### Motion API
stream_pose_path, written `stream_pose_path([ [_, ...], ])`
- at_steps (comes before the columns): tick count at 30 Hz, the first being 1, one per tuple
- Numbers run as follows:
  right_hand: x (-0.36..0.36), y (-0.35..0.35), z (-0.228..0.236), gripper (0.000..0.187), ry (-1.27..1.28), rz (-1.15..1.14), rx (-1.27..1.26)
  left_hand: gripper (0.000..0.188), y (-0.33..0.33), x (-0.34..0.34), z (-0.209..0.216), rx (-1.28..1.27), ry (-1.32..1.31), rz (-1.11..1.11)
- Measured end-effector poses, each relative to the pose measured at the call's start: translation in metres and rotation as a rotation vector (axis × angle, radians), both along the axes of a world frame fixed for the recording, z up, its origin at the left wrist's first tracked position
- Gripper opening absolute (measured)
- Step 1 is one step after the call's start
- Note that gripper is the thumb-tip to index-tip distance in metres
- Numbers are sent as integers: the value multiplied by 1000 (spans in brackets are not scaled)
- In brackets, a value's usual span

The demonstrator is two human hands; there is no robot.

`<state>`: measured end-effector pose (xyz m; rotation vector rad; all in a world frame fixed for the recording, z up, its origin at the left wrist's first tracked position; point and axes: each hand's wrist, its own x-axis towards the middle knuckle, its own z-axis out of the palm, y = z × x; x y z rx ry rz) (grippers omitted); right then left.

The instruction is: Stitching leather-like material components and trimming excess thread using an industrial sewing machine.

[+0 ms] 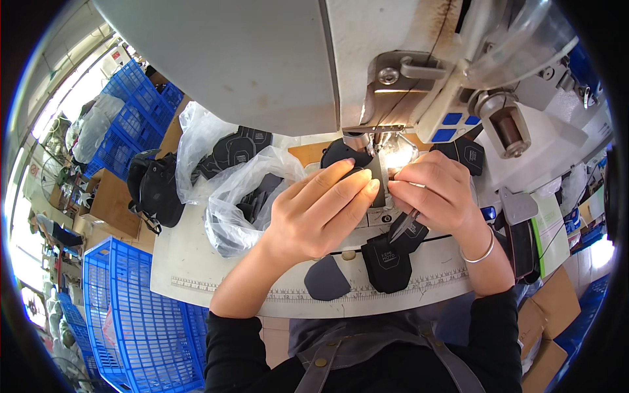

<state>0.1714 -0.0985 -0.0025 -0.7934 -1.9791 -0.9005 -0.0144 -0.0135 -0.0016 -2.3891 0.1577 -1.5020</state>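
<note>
Under the needle of a sewing machine (386, 85) lies a small black fabric piece (335, 154). My left hand (321, 209) rests on it from the left, its fingers stretched out and lying flat beside the lit needle area. On the other side, my right hand (436, 190) is closed, thumb and forefinger pinched close to the needle. The pointed metal blades of thread snips (401, 226) stick out from under its curled fingers. What the pinching fingertips hold is too small to make out. Nearer me lie a black printed patch (386, 265) and a plain dark grey piece (326, 280).
Clear plastic bags (239, 219) with dark pieces sit left of my left hand, near a black bag (157, 190). A blue plastic crate (134, 314) stands beyond the table's left edge (160, 275). A bobbin of dark thread (508, 131) hangs at the right.
</note>
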Motion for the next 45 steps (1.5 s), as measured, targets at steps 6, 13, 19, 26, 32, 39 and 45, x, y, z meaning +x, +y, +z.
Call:
stream_pose_path([
  [6,-3,0,0,22,11,2,12,20,-1,-2,1,-16,7,14],
  [13,-5,0,1,22,27,4,5,19,0,-2,1,-18,15,3],
  [19,-5,1,1,24,57,21,-8,21,0,1,0,-15,3,0],
  [26,-5,1,0,24,72,38,-13,21,1,0,0,-3,-5,-14],
  [32,-5,1,0,26,80,41,-5,20,1,-1,1,11,9,-16],
  [39,-7,0,2,30,84,46,-36,17,-3,1,0,47,0,2],
  [45,-11,-3,8,30,152,27,-114,26,-4,-7,12,-155,84,-11],
])
